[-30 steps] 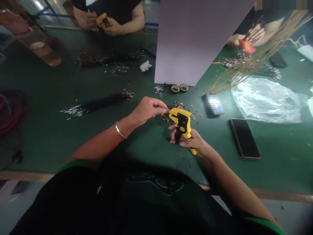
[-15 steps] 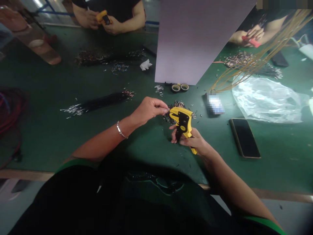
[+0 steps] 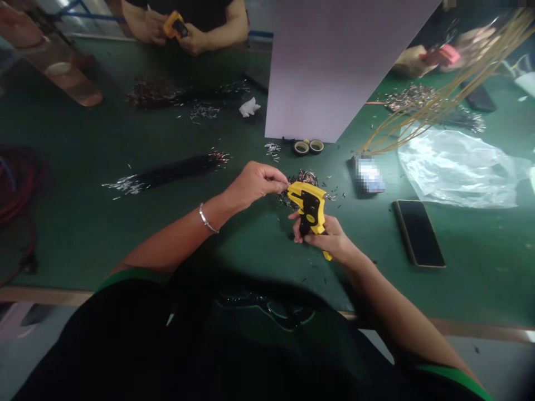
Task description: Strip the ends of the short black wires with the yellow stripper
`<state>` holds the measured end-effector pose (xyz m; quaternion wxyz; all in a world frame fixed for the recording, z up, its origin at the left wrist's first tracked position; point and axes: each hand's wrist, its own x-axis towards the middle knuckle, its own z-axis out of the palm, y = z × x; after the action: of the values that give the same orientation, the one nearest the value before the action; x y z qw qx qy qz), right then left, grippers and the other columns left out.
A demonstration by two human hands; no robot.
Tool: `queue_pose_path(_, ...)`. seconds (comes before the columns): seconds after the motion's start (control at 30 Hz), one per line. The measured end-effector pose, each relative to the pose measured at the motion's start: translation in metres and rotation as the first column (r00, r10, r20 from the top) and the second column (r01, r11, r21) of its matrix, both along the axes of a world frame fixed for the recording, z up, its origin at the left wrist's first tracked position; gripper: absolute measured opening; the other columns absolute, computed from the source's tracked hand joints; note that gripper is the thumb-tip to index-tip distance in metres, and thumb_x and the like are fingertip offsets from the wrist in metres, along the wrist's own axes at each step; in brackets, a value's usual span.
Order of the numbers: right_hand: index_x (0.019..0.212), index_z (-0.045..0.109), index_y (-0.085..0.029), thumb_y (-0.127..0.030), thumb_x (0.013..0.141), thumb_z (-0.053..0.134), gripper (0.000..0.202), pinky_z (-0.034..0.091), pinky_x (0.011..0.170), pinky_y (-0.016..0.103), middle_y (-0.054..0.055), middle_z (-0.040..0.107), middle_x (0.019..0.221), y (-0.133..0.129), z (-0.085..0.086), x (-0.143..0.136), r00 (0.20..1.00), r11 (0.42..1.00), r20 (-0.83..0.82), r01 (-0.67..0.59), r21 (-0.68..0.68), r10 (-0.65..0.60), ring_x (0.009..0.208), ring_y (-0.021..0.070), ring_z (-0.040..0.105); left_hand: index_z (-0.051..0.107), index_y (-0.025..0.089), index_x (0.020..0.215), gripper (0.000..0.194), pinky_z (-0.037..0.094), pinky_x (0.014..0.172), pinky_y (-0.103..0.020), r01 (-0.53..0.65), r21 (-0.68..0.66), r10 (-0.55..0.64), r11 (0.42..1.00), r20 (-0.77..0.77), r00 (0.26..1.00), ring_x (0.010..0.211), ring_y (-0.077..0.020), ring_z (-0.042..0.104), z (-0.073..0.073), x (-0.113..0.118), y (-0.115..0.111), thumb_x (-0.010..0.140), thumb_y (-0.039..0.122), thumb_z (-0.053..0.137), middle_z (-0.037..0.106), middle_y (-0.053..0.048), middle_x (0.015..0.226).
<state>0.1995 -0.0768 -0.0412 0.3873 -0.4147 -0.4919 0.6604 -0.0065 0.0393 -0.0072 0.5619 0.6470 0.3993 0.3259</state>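
Note:
My right hand [image 3: 324, 236] is wrapped round the handle of yellow and black wire strippers [image 3: 310, 203], their jaws pointing left. At those jaws, my left hand [image 3: 261, 184] pinches something too small to make out between thumb and fingers. Behind and below the tool lies a pile of short wire pieces [image 3: 304, 177], partly hidden by it. Left of my left hand rests a bundle of black wires [image 3: 175, 171] with bare, shiny ends. A few small silvery pieces [image 3: 272, 149] are scattered beyond my left hand.
Two tape rolls [image 3: 308, 147] sit by a pale upright panel [image 3: 309, 72]. To the right are a blurred-out small box [image 3: 368, 174], a phone [image 3: 420, 234], a clear plastic bag [image 3: 460, 170] and yellow wires [image 3: 418, 114]. Across the green table [image 3: 234, 262], co-workers' hands [image 3: 194, 40] hold tools.
The wire strippers and my right hand have shifted very slightly left. My left hand keeps its pinch at the jaws. The co-worker at the right has moved their hands and red tool.

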Motion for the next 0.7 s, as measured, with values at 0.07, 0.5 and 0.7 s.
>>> queue_pose_path(0.07, 0.107, 0.066, -0.017, -0.018, 0.065, 0.068, 0.042, 0.046, 0.064, 0.033, 0.001, 0.066, 0.074, 0.0, -0.001, -0.001, 0.999, 1.0, 0.033, 0.01, 0.023, -0.011, 0.064, 0.017, 0.058, 0.077, 0.016, 0.072, 0.005, 0.041, 0.051, -0.021, 0.002, 0.007, -0.002, 1.0, -0.002, 1.0, 0.054, -0.0072, 0.054, 0.002, -0.001, 0.0, 0.068, 0.016, 0.075, 0.068, -0.001, 0.061)
queue_pose_path(0.5, 0.09, 0.065, -0.017, -0.026, 0.07, 0.069, 0.022, 0.048, 0.055, 0.032, 0.0, 0.064, 0.063, 0.002, -0.011, -0.009, 0.992, 0.991, 0.038, 0.115, 0.063, -0.118, 0.053, 0.014, 0.056, 0.077, 0.016, 0.073, 0.007, 0.047, 0.057, -0.022, 0.031, 0.105, -0.029, 0.994, -0.023, 0.999, 0.06, -0.0088, 0.06, 0.002, -0.005, 0.005, 0.07, 0.013, 0.072, 0.071, -0.002, 0.069)
queue_pose_path(0.7, 0.088, 0.063, -0.017, -0.026, 0.071, 0.068, 0.02, 0.048, 0.053, 0.03, -0.001, 0.062, 0.062, 0.001, -0.013, -0.013, 0.985, 0.988, 0.094, 0.137, 0.065, -0.143, 0.051, 0.0131, 0.056, 0.078, 0.016, 0.078, 0.012, 0.045, 0.054, -0.021, 0.074, 0.153, -0.066, 0.985, -0.057, 0.996, 0.059, -0.0086, 0.058, 0.002, -0.007, 0.01, 0.072, 0.014, 0.068, 0.072, -0.003, 0.071)
